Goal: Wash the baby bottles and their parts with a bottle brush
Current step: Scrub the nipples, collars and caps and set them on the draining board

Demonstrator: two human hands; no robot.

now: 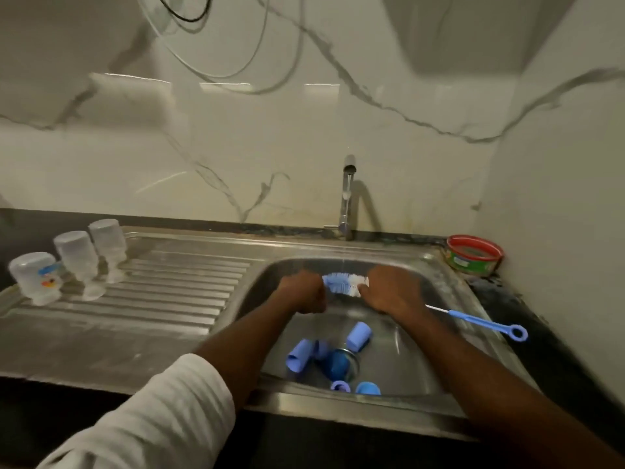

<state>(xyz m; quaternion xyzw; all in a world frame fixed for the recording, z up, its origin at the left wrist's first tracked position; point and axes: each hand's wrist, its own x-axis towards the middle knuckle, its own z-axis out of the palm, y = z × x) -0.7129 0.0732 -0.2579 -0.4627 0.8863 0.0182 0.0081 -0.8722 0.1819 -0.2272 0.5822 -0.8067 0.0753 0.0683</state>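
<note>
Over the sink basin [419, 367] I hold a bottle brush [343, 283] with blue and white bristles under a thin stream from the tap [347, 194]. My left hand [302, 292] is curled in a fist at the bristle tip. My right hand [394, 291] grips the brush where the bristles meet the wire stem. The blue handle [487, 324] sticks out to the right over the sink rim. Several blue bottle parts [358, 336] lie at the basin bottom around the drain. Three clear bottles [76, 257] stand upside down on the drainboard at the left.
A red-rimmed green tub [473, 256] sits at the back right corner beside the sink. The ribbed steel drainboard [176, 292] stretches left of the basin. A marble wall rises behind, and a side wall closes in on the right.
</note>
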